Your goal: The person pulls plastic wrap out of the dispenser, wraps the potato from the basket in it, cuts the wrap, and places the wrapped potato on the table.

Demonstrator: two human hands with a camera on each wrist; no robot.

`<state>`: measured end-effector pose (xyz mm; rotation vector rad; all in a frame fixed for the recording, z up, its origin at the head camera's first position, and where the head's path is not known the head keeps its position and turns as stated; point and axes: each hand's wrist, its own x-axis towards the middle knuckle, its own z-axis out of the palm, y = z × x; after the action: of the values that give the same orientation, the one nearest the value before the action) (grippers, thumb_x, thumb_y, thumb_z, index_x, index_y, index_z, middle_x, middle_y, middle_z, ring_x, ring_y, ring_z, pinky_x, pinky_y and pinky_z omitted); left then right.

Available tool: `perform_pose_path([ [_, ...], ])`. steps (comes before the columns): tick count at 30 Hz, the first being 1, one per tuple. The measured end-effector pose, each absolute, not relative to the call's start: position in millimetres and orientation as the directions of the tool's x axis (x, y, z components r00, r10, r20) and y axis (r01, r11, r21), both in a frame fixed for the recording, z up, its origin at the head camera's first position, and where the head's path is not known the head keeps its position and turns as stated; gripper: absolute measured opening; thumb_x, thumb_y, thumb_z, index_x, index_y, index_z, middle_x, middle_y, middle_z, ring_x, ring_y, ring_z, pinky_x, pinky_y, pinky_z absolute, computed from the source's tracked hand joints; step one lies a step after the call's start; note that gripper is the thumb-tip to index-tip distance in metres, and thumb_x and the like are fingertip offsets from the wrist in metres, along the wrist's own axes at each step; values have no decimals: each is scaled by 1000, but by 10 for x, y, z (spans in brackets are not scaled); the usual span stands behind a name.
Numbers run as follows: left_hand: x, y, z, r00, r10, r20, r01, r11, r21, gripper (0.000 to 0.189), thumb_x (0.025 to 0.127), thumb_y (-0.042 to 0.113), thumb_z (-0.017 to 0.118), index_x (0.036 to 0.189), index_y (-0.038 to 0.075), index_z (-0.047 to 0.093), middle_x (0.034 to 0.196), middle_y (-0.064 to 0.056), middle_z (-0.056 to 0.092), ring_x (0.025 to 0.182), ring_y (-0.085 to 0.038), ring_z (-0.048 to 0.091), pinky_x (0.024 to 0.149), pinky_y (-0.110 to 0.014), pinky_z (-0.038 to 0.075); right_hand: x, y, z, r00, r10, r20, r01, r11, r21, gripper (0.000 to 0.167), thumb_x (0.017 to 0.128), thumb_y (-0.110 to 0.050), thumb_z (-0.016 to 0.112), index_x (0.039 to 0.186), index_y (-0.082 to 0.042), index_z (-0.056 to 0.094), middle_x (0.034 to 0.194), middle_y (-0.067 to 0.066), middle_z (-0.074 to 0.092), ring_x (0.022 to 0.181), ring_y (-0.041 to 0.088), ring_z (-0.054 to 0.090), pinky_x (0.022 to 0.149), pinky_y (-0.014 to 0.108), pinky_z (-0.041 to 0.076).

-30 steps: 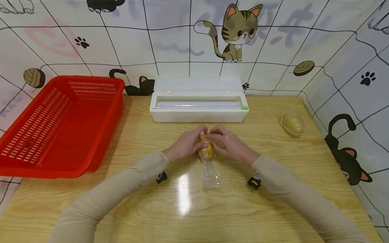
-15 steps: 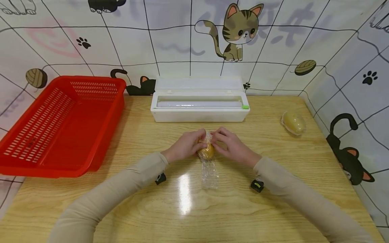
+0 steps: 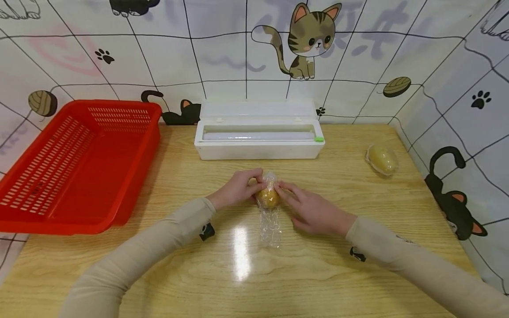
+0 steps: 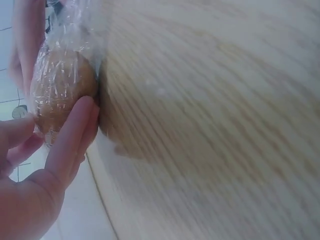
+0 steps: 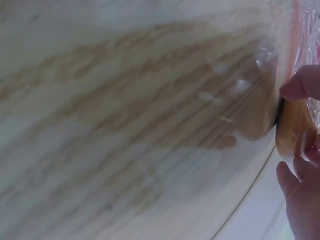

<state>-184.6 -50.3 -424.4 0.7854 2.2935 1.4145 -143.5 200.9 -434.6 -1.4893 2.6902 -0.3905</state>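
Note:
A yellow-brown, potato-like oval (image 3: pixel 268 198), wrapped in clear plastic film, lies on the table between my hands. Loose film (image 3: pixel 270 227) trails from it toward the near side, and a short crumpled end (image 3: pixel 270 176) sticks up at the far side. My left hand (image 3: pixel 239 187) holds its left side between thumb and fingers; in the left wrist view the fingers (image 4: pixel 75 130) lie along the wrapped surface. From the right, my right hand (image 3: pixel 318 212) reaches across with fairly straight fingers, tips against the film. The right wrist view shows the oval (image 5: pixel 295 125) partly covered by fingers.
A white film dispenser (image 3: pixel 258 151) stands behind the hands, lid up, with a roll inside. The red plastic basket (image 3: pixel 137 176) is on the left. Another wrapped yellow oval (image 3: pixel 381 159) lies at the right. Cat-patterned walls border the table (image 3: pixel 191 269) at the back and right.
My right hand has shifted toward me and right, its fingers straightening from a pinch at the film's far end. My left hand has moved slightly left and still holds the oval.

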Motion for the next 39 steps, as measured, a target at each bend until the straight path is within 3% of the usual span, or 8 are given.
perform_pose_path([
  [8, -1918, -557, -4241, -779, 616, -114, 146, 354, 924, 15, 93, -2, 60, 86, 5, 48, 114, -20, 58, 73, -24, 67, 60, -32, 57, -1441, 2024, -4355, -477, -877, 64, -861, 452, -233, 90, 80, -10, 63, 154, -3, 13, 157, 19, 10, 69, 13, 51, 63, 29, 50],
  [12, -1962, -581, -4214, -746, 653, -135, 201, 413, 888, 16, 94, 2, 60, 104, 6, 48, 121, -21, 55, 77, -25, 66, 64, -34, 57, -1468, 2012, -4298, -475, -878, 55, -863, 453, -222, 88, 80, -9, 63, 154, -7, 16, 158, 15, 13, 101, 23, 58, 82, 38, 51],
  [15, -1985, -604, -4159, -697, 708, -115, 348, 474, 809, 40, 95, 6, 61, 131, 9, 44, 130, -23, 49, 102, -30, 60, 82, -40, 53, -1485, 1991, -4249, -466, -883, 58, -868, 444, -222, 85, 81, -8, 64, 154, -8, 20, 158, 13, 16, 132, 28, 39, 98, 45, 43],
  [19, -1985, -647, -4079, -620, 774, -130, 517, 527, 675, 57, 96, 9, 58, 148, 6, 34, 148, -27, 27, 132, -40, 34, 104, -53, 33, -1515, 1923, -4193, -475, -879, 39, -845, 443, -300, 80, 84, -8, 62, 153, -7, 23, 159, 9, 17, 142, 26, 23, 106, 47, 33],
  [26, -1883, -576, -4078, -627, 749, -215, 554, 623, 553, 53, 101, 21, 50, 139, -13, 35, 133, -28, 46, 118, -36, 50, 101, -43, 41, -1599, 1813, -3972, -682, -731, -17, -604, 576, -551, 50, 92, -11, 53, 141, 0, 44, 149, 18, 36, 135, 34, 35, 106, 51, 32],
  [29, -1818, -538, -4065, -689, 690, -224, 532, 690, 490, 53, 101, 29, 53, 130, -14, 42, 119, -25, 54, 104, -32, 58, 89, -41, 48, -1573, 1777, -3950, -728, -685, -11, -639, 685, -349, 54, 90, -25, 61, 135, 3, 50, 139, 20, 47, 125, 37, 45, 99, 53, 38],
  [33, -1772, -513, -4044, -728, 656, -198, 530, 722, 445, 51, 97, 33, 58, 121, -11, 47, 104, -20, 59, 90, -29, 62, 77, -39, 52, -1495, 1698, -4054, -683, -729, 34, -727, 684, 59, 63, 83, -33, 70, 130, 5, 53, 124, 19, 58, 116, 34, 53, 94, 49, 41],
  [39, -1774, -509, -3990, -674, 702, -230, 544, 682, 488, 61, 100, 26, 53, 146, -6, 29, 120, -30, 56, 107, -37, 59, 90, -44, 48, -1441, 1606, -4246, -618, -765, 179, -666, 631, 397, 30, 84, -16, 74, 106, 3, 69, 85, 11, 69, 76, 24, 64, 74, 38, 47],
])
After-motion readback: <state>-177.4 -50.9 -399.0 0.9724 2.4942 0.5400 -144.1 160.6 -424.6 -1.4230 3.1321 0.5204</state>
